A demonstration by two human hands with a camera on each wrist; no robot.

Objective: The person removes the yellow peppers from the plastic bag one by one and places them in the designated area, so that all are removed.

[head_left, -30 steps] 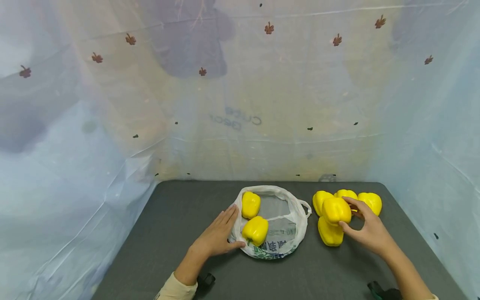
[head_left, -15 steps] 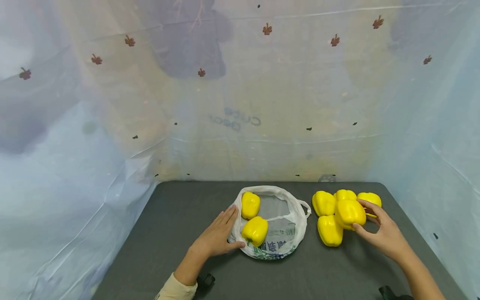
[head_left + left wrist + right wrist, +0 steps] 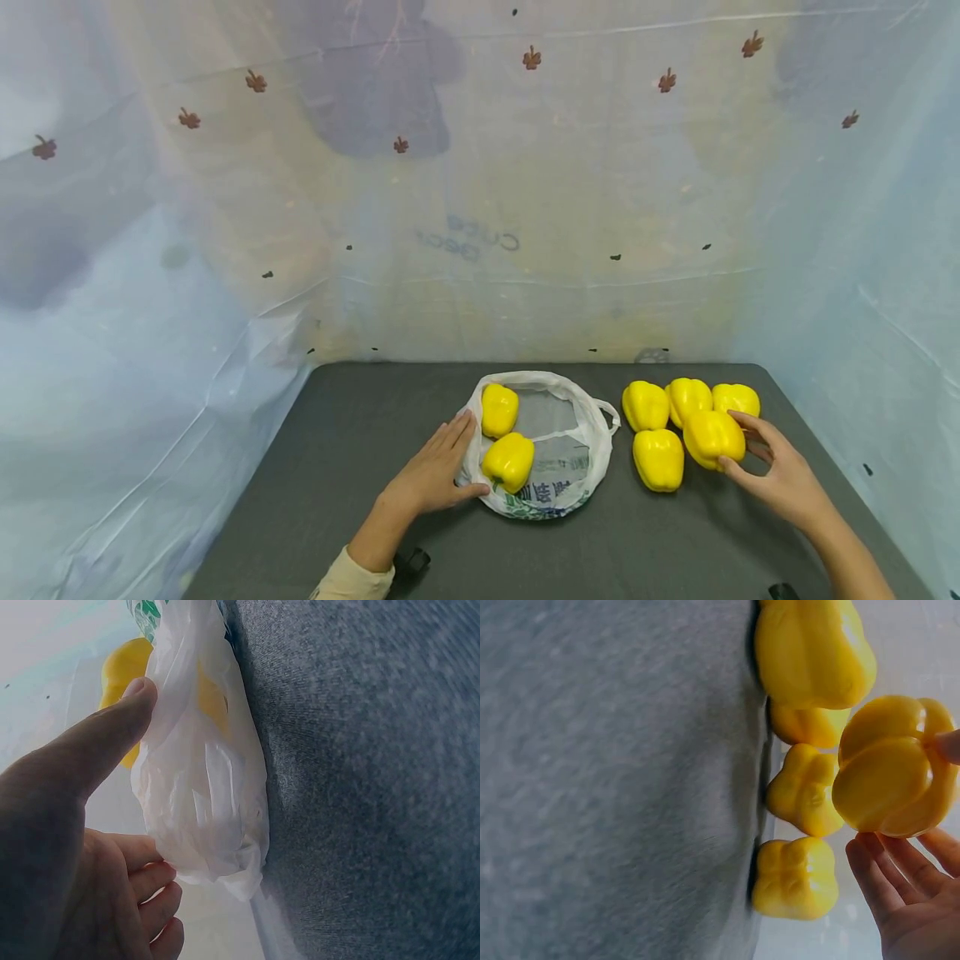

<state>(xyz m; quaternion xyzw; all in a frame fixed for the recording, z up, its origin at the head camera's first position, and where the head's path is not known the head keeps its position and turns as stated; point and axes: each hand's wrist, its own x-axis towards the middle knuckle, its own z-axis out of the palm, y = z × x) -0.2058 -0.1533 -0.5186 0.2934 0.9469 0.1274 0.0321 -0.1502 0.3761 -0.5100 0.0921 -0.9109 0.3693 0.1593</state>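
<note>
My right hand holds a yellow bell pepper between thumb and fingers. In the right wrist view this held pepper is raised off the table. Several more yellow bell peppers stand near it, one front pepper just to its left and a row behind. Left of them a white plastic bag lies wide open, its rim folded down. Inside are two yellow peppers, a rear pepper and a front pepper. With fingers straight, my left hand rests against the bag's left side, thumb at the rim.
The dark grey table carries everything. A pale plastic curtain with printed leaves rises behind it and on both sides. One bag handle loop sticks out toward the peppers at the right.
My right hand has carried the pepper right and toward me, from over the front-left pepper to a spot beside it. The left hand and the bag have stayed in place.
</note>
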